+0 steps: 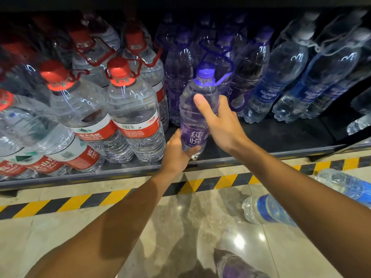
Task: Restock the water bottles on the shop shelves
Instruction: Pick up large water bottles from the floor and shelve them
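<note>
**Purple bottle standing at the shelf's front edge**

The right hand (218,123) is wrapping its thumb and fingers round the shoulder of a clear plastic water bottle with a purple cap, purple carry loop and purple label (197,109). The left hand (177,152) is gripping its base. The bottle is standing upright on the dark shelf (281,137), in front of matching purple-capped bottles (178,77), between red-capped bottles (132,109) and blue-labelled bottles (281,81).
</note>
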Demonstrator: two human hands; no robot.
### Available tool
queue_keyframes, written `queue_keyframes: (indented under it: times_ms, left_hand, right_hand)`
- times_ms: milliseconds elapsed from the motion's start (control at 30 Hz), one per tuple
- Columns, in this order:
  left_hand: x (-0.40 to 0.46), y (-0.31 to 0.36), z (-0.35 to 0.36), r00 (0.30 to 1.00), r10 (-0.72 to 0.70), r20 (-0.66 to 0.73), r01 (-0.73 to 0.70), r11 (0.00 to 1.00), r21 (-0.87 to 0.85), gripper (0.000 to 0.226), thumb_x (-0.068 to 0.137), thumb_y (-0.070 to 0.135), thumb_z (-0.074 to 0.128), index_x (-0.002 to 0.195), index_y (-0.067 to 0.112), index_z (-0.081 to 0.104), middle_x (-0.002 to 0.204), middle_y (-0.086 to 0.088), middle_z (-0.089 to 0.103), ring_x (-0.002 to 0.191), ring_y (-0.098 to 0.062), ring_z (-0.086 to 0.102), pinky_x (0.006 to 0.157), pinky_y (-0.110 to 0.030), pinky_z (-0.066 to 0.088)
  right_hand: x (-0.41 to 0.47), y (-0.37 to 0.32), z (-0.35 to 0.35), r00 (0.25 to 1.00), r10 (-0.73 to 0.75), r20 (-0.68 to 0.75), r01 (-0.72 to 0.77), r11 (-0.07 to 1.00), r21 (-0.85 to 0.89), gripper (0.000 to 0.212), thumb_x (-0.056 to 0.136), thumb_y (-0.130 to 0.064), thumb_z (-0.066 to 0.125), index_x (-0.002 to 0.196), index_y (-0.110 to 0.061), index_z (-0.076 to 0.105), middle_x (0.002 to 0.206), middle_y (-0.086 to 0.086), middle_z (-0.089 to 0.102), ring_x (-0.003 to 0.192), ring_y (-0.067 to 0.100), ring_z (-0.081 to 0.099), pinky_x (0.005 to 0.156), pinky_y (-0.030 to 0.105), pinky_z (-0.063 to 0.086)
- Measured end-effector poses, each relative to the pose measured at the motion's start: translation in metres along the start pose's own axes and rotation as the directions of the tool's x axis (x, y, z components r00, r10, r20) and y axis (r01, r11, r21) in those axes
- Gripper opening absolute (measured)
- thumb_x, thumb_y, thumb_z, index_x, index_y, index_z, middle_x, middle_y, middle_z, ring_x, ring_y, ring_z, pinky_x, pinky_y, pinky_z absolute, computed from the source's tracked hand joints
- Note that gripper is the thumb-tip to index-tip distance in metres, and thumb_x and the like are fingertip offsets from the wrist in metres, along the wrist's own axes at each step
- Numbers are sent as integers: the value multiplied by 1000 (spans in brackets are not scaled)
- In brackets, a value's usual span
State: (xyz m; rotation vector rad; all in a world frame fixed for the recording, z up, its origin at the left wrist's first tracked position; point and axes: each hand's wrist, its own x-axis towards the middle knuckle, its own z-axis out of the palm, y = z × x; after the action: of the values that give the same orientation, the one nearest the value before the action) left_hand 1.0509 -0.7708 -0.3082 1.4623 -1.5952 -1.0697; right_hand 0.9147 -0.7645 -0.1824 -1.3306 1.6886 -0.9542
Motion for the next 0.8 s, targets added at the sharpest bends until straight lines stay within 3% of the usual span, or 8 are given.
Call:
queue_keyframes:
  times_ms: [167,267,367,467,567,633,700,800]
  left_hand:
    - [5,-1,-15,999,0,52,-3,998,67,70,85,27,81,141,5,47,130,-11,67,120,-28,63,101,-43,50]
    - [4,0,-19,996,-18,92,6,993,122,66,89,24,77,142,2,44,132,-16,65,122,-32,61,102,-47,49]
    - [-1,6,-19,998,-4,59,-6,986,168,64,91,23,76,142,2,45,130,-16,65,119,-31,62,100,-42,49]
    - [-4,13,-18,993,-99,62,84,973,215,65,92,29,73,145,6,42,136,-15,61,126,-32,57,104,-46,45]
    - [-6,18,-18,968,-226,113,186,940,284,69,92,37,71,145,8,39,142,-13,56,131,-32,52,106,-44,44]
    - [-12,21,-21,949,-285,136,226,914,337,77,89,41,74,147,9,35,147,-12,52,135,-31,49,108,-43,43]
    - [-20,24,-31,942,-301,147,222,889,400,80,85,44,76,147,14,36,143,-9,55,132,-30,53,107,-45,45]
    - [-36,37,-50,981,-163,106,96,881,463,42,83,33,72,122,21,62,99,-1,75,103,-24,68,94,-40,53]
  right_hand:
    - [-1,-5,21,999,18,-33,-17,999,36,77,70,-95,49,114,-32,50,105,-11,66,109,17,59,101,46,46]
    - [-4,-8,25,999,27,-35,-26,999,47,79,71,-94,47,115,-28,47,105,-2,66,104,19,60,97,46,46]
    - [-5,-12,22,999,40,-20,-39,998,55,82,71,-93,48,119,-26,47,108,-1,66,101,17,61,93,42,48]
    - [-3,-16,22,994,107,22,-108,993,41,98,72,-93,47,141,-24,38,132,1,59,120,24,56,100,42,44]
    - [-7,-15,12,977,142,162,-154,986,63,116,74,-92,48,162,-27,11,163,-2,34,145,23,41,119,46,32]
    - [-15,-11,-3,961,140,238,-154,987,40,121,75,-90,49,164,-26,-1,168,-6,24,137,12,49,123,45,27]
    - [-27,-4,-18,959,102,264,-106,994,0,112,81,-84,52,164,-24,8,164,-6,34,123,0,55,122,44,32]
    - [-57,8,-41,961,49,271,-39,998,-41,74,95,-65,53,154,-22,40,147,-10,55,132,4,52,116,39,41]
